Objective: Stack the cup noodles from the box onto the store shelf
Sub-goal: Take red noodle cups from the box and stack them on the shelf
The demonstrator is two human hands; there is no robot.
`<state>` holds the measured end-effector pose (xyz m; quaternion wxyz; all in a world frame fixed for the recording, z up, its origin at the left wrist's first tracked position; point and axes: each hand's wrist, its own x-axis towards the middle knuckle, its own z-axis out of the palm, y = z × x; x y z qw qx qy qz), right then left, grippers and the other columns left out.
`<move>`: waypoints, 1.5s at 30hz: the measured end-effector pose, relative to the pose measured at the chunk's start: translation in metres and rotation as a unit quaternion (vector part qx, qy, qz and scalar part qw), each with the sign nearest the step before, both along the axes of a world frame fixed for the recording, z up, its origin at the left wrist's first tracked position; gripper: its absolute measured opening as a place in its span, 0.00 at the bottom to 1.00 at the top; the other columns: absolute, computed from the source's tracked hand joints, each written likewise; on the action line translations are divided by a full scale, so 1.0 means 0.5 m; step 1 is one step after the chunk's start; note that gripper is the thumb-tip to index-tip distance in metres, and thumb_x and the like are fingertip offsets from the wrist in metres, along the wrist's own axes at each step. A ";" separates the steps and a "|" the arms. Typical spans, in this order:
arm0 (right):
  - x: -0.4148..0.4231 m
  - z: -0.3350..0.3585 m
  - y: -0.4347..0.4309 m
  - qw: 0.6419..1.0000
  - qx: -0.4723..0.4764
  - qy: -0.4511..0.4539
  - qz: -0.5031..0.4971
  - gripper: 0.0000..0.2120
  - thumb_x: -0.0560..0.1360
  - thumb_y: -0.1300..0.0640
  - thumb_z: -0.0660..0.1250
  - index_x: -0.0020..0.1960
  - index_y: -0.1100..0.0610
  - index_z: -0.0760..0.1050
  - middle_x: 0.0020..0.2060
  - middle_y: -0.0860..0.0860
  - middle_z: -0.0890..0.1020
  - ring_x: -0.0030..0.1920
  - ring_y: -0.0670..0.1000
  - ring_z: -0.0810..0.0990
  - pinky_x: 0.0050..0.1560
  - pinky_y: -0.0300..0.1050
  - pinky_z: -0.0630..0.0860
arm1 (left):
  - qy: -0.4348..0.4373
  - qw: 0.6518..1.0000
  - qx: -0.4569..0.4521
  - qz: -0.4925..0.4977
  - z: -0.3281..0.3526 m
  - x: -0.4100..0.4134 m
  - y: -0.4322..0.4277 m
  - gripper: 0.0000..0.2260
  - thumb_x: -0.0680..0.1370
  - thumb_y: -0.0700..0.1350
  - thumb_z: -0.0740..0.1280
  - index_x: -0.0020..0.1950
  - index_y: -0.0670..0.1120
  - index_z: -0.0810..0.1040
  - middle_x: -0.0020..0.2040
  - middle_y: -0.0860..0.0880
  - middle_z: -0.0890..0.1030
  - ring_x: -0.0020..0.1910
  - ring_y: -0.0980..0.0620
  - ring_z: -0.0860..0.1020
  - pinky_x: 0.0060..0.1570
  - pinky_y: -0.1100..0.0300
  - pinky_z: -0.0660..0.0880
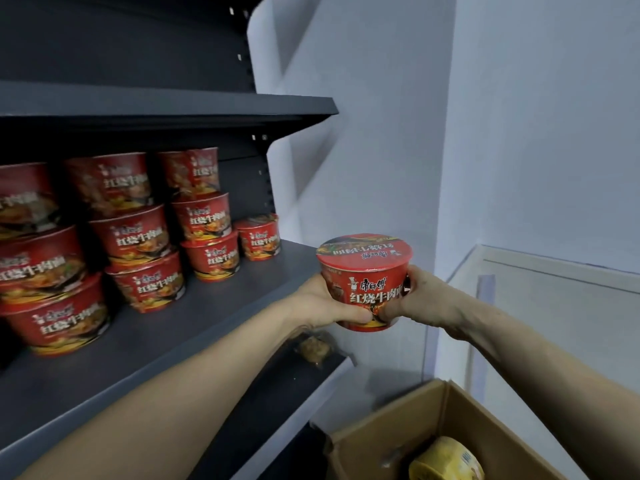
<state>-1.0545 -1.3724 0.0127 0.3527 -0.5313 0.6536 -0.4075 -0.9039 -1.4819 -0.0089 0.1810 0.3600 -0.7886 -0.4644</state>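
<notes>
Brown cardboard box [391,441] at bottom right, flaps open; one yellow-topped noodle cup [446,460] partly visible inside. Two bare forearms reach up and forward from the lower edge. Left hand [325,303] and right hand [429,299] grip a red cup of noodles with a foil lid [365,275] from opposite sides, fingers curled round its wall, thumbs nearly meeting across the front near the base. Cup upright, label facing the camera, held in the air above the box and just off the right front corner of the dark grey metal shelf board [214,327], not resting on it. Below that board, a lower ledge with a small brownish wrapped packet [313,348], blurred. On the grey board, well left of the held cup, matching red cups stand in three stacks [145,233], each three high, leftmost cut by the frame edge. A single red cup [259,237] stands just beside the rightmost stack. Above, another dark shelf board [173,102]. Pale white wall [519,133] behind and to the right.
</notes>
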 end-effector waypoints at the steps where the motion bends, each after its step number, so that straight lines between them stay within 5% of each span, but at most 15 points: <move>1: 0.009 0.003 -0.016 1.000 -0.003 0.001 0.004 0.28 0.67 0.69 0.73 0.59 0.50 0.65 0.46 0.44 0.76 0.45 0.43 0.75 0.52 0.42 0.72 | -0.003 1.000 -0.003 0.007 0.005 0.012 -0.010 0.36 0.64 0.45 0.82 0.69 0.51 0.70 0.61 0.52 0.79 0.61 0.53 0.77 0.64 0.51 0.74; 9: 0.085 0.017 -0.164 0.999 -0.005 -0.013 0.039 0.30 0.68 0.70 0.72 0.62 0.50 0.63 0.47 0.44 0.75 0.45 0.43 0.74 0.51 0.42 0.73 | 0.011 0.998 -0.003 0.058 0.024 0.099 -0.126 0.31 0.65 0.42 0.81 0.62 0.55 0.70 0.57 0.55 0.79 0.60 0.54 0.77 0.63 0.53 0.74; 14: 0.121 0.019 -0.260 0.999 -0.003 -0.014 0.046 0.33 0.68 0.68 0.72 0.68 0.52 0.62 0.50 0.46 0.76 0.48 0.44 0.75 0.44 0.36 0.74 | 0.002 0.996 -0.021 0.082 0.030 0.139 -0.221 0.40 0.61 0.47 0.83 0.69 0.51 0.69 0.61 0.52 0.79 0.60 0.54 0.77 0.64 0.53 0.74; 18: 0.142 0.029 -0.338 0.999 -0.001 -0.026 0.035 0.35 0.67 0.70 0.72 0.69 0.55 0.63 0.51 0.49 0.77 0.51 0.47 0.76 0.51 0.43 0.77 | -0.015 0.994 -0.021 0.103 0.043 0.159 -0.290 0.48 0.51 0.56 0.82 0.69 0.52 0.70 0.61 0.54 0.79 0.60 0.54 0.77 0.65 0.51 0.73; 24: 0.152 0.056 -0.426 0.999 -0.014 -0.038 0.036 0.31 0.68 0.71 0.70 0.66 0.54 0.63 0.46 0.47 0.76 0.44 0.44 0.74 0.36 0.35 0.70 | -0.018 0.992 -0.024 0.123 0.067 0.159 -0.384 0.41 0.59 0.49 0.83 0.69 0.51 0.70 0.61 0.53 0.79 0.60 0.53 0.77 0.65 0.52 0.73; 32: 0.106 0.095 -0.572 0.998 -0.016 -0.030 0.051 0.32 0.68 0.73 0.67 0.68 0.56 0.63 0.47 0.49 0.76 0.46 0.45 0.74 0.37 0.37 0.71 | -0.008 0.980 -0.019 0.196 0.113 0.111 -0.477 0.36 0.64 0.50 0.81 0.67 0.49 0.68 0.57 0.54 0.76 0.53 0.55 0.74 0.52 0.61 0.70; 38: 0.066 0.105 -0.681 0.995 -0.023 -0.021 0.091 0.27 0.70 0.74 0.64 0.65 0.56 0.64 0.45 0.49 0.76 0.44 0.45 0.74 0.36 0.36 0.70 | -0.018 0.959 -0.015 0.281 0.119 0.060 -0.548 0.41 0.60 0.52 0.82 0.69 0.47 0.69 0.59 0.49 0.78 0.59 0.49 0.77 0.61 0.53 0.74; 45: 0.039 0.092 -0.803 0.990 -0.038 -0.042 0.133 0.26 0.69 0.76 0.62 0.63 0.59 0.65 0.44 0.51 0.77 0.44 0.47 0.75 0.36 0.38 0.71 | -0.012 0.935 -0.024 0.354 0.125 0.019 -0.614 0.30 0.66 0.45 0.80 0.66 0.43 0.74 0.60 0.45 0.80 0.58 0.45 0.79 0.60 0.51 0.75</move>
